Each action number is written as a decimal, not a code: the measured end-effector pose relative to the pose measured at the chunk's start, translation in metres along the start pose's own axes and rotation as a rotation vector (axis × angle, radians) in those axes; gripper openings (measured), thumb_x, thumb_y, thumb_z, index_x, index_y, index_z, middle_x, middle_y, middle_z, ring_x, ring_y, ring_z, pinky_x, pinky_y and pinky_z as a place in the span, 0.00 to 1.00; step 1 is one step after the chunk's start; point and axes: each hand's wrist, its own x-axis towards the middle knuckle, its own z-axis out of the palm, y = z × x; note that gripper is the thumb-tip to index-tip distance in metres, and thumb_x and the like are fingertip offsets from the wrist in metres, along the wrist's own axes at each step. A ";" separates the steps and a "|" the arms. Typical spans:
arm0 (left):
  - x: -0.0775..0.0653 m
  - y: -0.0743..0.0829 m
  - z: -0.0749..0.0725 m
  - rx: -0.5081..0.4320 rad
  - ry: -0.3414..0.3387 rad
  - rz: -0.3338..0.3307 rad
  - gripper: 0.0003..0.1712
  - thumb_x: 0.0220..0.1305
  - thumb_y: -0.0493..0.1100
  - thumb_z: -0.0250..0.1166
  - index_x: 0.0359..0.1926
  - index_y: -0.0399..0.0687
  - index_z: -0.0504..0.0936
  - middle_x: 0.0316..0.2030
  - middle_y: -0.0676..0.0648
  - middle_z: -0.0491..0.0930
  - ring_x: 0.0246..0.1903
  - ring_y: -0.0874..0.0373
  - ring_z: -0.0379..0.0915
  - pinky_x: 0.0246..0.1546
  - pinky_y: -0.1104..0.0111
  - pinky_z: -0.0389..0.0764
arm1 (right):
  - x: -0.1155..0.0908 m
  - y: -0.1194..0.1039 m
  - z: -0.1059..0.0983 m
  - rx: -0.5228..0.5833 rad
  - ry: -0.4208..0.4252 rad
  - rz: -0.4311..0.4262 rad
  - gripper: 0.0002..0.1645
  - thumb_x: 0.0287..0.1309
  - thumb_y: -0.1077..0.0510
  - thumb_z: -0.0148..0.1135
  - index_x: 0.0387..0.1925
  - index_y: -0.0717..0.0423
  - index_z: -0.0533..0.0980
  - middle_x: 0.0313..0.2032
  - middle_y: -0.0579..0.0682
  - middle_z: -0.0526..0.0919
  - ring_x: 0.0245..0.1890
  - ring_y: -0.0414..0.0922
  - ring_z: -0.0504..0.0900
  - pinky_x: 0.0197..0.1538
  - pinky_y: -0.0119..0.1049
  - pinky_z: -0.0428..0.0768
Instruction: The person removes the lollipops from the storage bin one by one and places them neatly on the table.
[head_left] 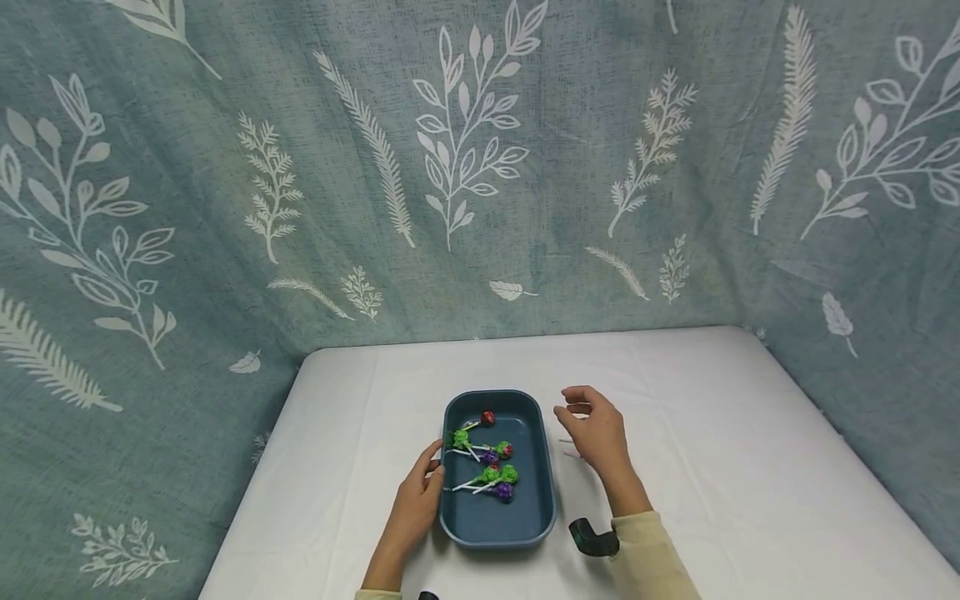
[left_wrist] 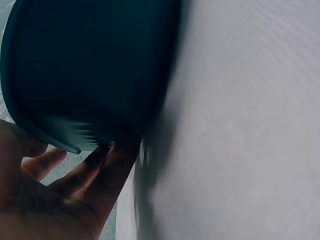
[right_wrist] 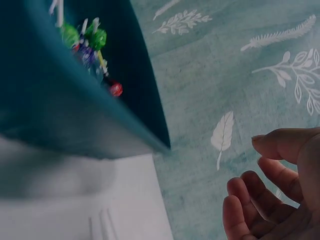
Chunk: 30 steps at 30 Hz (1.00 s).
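A dark blue bin stands on the white table with several lollipops in it. Green-wrapped ones, purple ones and a red one lie mostly in its left and middle part, their white sticks pointing different ways. My left hand holds the bin's left side, thumb at the rim and fingers against the outer wall. To the right of the bin, my right hand is raised with loosely bent fingers and nothing between them. Thin sticks show beside it, their other ends hidden behind the hand.
A white cloth covers the table. Behind and on both sides hangs a green-blue curtain with white leaf prints. A black device sits at my right wrist.
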 end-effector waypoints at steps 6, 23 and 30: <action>0.000 0.000 0.001 -0.008 -0.006 -0.013 0.26 0.79 0.40 0.51 0.74 0.48 0.67 0.59 0.31 0.76 0.53 0.39 0.80 0.54 0.42 0.75 | 0.005 -0.014 0.009 0.035 -0.028 -0.013 0.18 0.62 0.58 0.68 0.52 0.59 0.81 0.49 0.58 0.85 0.49 0.54 0.84 0.53 0.52 0.79; -0.001 -0.001 0.001 -0.008 -0.006 -0.010 0.26 0.79 0.41 0.51 0.74 0.47 0.66 0.60 0.30 0.76 0.54 0.39 0.80 0.54 0.42 0.75 | 0.018 -0.029 0.050 0.038 -0.143 0.005 0.15 0.62 0.58 0.69 0.50 0.56 0.84 0.48 0.55 0.86 0.51 0.54 0.84 0.50 0.53 0.81; 0.000 0.000 0.001 -0.018 -0.007 -0.012 0.26 0.79 0.41 0.51 0.74 0.47 0.66 0.60 0.30 0.76 0.54 0.39 0.80 0.55 0.42 0.75 | 0.024 -0.026 0.064 0.012 -0.176 0.025 0.15 0.62 0.59 0.69 0.50 0.57 0.84 0.47 0.54 0.87 0.51 0.54 0.84 0.53 0.53 0.80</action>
